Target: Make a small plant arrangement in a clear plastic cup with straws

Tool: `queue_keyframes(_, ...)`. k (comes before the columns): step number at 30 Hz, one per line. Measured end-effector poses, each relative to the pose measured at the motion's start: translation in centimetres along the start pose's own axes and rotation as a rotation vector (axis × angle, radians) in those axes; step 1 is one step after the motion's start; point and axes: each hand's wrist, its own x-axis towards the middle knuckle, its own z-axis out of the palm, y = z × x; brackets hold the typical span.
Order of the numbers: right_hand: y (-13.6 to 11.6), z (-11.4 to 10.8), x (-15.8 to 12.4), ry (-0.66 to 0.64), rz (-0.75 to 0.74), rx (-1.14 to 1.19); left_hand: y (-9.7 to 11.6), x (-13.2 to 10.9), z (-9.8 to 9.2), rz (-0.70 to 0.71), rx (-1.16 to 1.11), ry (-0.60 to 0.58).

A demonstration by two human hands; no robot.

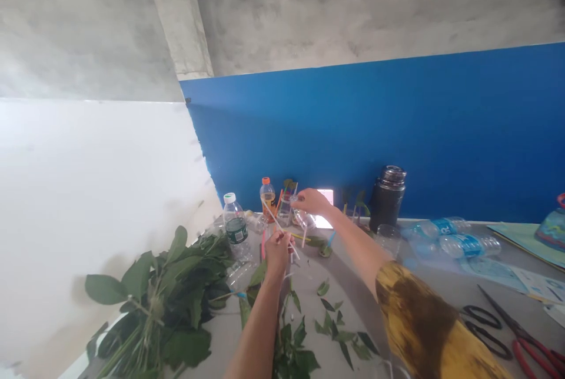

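My left hand (278,251) is closed around a bundle of thin straws (274,221) that stick out up and to the left. My right hand (312,201) reaches further out, its fingers pinched on the rim of a small clear cup (288,205) holding several coloured straws and a leaf. A bottle with an orange cap (267,196) stands just left of that cup. A clear water bottle with a white cap (235,226) stands at the left. Loose leaves (336,323) lie on the grey table (309,285) below my arms.
A big bunch of leafy branches (163,302) covers the table's left part. A dark flask (386,196) stands against the blue wall. Two water bottles (454,238) lie on their sides at the right. Black scissors (483,320) and red-handled scissors (529,349) lie near the right edge, with papers (529,285).
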Motion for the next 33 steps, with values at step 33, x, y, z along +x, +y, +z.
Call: queue_keyframes(33,3.7,-1.0,-13.6,0.240,0.374,0.753,4.5,-4.3,2.7,0.093,0.015,-0.288)
